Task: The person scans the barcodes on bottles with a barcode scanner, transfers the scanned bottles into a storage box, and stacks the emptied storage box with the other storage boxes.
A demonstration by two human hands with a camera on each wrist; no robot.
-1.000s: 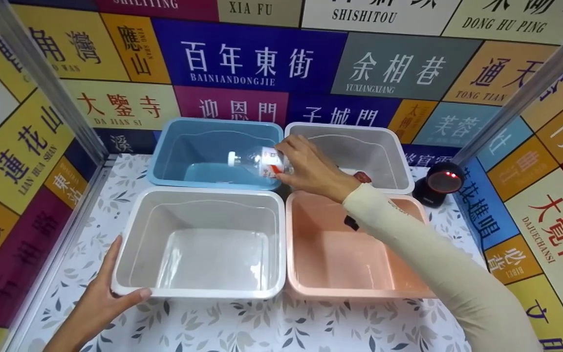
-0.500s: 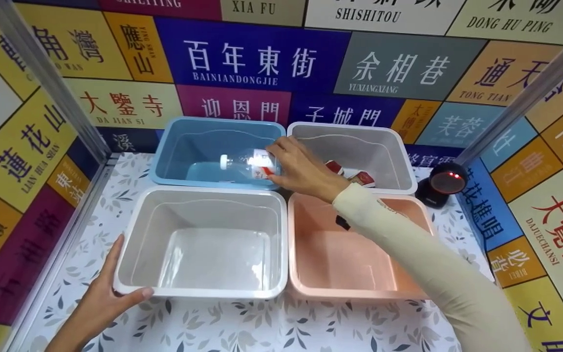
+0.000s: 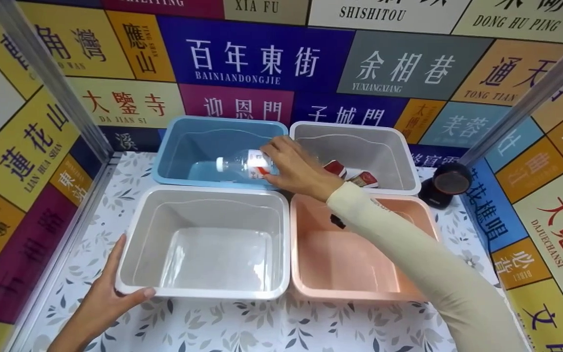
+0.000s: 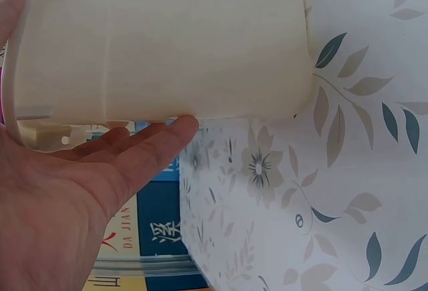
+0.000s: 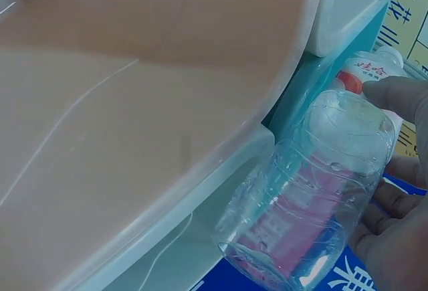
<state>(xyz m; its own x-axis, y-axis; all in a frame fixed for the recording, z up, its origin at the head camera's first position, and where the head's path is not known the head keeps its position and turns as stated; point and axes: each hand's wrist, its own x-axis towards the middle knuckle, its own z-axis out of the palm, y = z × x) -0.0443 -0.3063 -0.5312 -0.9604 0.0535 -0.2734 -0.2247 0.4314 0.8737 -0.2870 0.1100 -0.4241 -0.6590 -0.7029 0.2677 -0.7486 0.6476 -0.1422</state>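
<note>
My right hand (image 3: 296,168) holds a clear plastic bottle (image 3: 242,164) with a white cap and a red-and-white label. The bottle lies sideways over the right part of the blue bin (image 3: 188,142), cap to the left. In the right wrist view, the thumb and fingers of the right hand (image 5: 401,231) are around the label end, and the bottle's transparent body (image 5: 301,190) looks to have no drink in it. My left hand (image 3: 98,298) rests at the near left corner of the white bin (image 3: 218,259), thumb on the rim, extended fingers (image 4: 154,147) along the outer wall.
Two red packs (image 3: 363,179) lie in the grey bin (image 3: 359,142) at back right. A peach bin (image 3: 345,264) stands in front of it, under the right forearm. A black scanner-like device (image 3: 445,186) stands at right. Sign-printed panels and metal posts enclose the table.
The right hand has carried the bottle a little left, further over the blue bin. Both red packs now show more fully. The device's red lights have gone out. The left hand stays on the white bin.
</note>
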